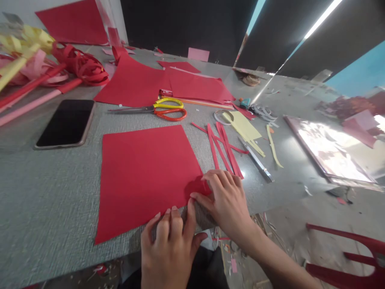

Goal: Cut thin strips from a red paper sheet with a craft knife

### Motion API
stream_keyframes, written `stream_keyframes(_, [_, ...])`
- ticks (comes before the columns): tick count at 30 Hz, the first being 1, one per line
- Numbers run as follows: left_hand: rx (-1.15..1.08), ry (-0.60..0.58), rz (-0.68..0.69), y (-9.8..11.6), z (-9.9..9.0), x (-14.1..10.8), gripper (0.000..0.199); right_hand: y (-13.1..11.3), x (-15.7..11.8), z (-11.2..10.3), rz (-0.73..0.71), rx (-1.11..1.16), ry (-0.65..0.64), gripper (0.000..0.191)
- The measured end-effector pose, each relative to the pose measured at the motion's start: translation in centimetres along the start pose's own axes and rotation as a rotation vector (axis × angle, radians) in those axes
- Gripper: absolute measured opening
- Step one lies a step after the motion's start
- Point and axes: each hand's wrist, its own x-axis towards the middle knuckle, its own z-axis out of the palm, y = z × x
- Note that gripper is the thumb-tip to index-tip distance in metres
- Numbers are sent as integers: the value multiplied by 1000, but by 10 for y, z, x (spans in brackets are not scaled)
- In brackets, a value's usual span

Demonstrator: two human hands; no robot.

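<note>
A sheet of red paper point(144, 168) lies flat on the table before me, its near right corner lifted slightly. My right hand point(227, 196) is curled over that corner, thumb and fingers closed on the paper. Close by on the left, my left hand point(170, 245) rests its fingertips along the near edge of the sheet; its fingers are stretched out and its thumb stands apart. Just beyond my right hand are several narrow red paper strips point(227, 148). A silver cutter knife point(257, 160) is to the right of them.
Scissors point(170, 109) with yellow and orange handles lie beyond the sheet, and a phone point(66, 123) is at left. Farther back are more red sheets point(198, 84), a tape roll point(224, 117) and yellow paper point(245, 126). A shiny packet point(331, 148) sits right, above a red chair point(345, 257).
</note>
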Motion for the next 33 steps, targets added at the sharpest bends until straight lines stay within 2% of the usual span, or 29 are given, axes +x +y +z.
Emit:
stream_keyframes(5, [2, -12, 17, -1, -1, -1, 30, -9, 1, -4, -63, -11, -12, 27])
stream_keyframes(9, [28, -12, 22, -2, 0, -1, 39, -1, 1, -5, -45, -52, -11, 27])
stream_keyframes(14, [26, -3, 43, -6, 2, -2, 43, 18, -1, -6, 18, -113, 70, 20])
stream_keyframes(19, [8, 6, 10, -2, 2, -4, 43, 15, -8, -14, -6, 13, 186, 13])
stream_keyframes(21, [23, -5, -28, 4, 1, -3, 42, 10, -15, -17, -101, 100, 125, 20])
stream_keyframes(23, [28, -20, -56, 10, -1, -1, 42, 5, -22, -19, -213, 135, -10, 27])
stream_keyframes(25, [9, -17, -37, 14, -1, 0, 44, 3, -25, -19, -248, 98, -102, 30])
stream_keyframes(30, [-178, 101, 256, 4, -4, 0, 45, 14, -3, -14, -262, 5, -194, 30])
stream_keyframes(33, [-386, 12, 352, -19, -20, 14, 40, 22, 22, -10, -345, -8, -231, 30])
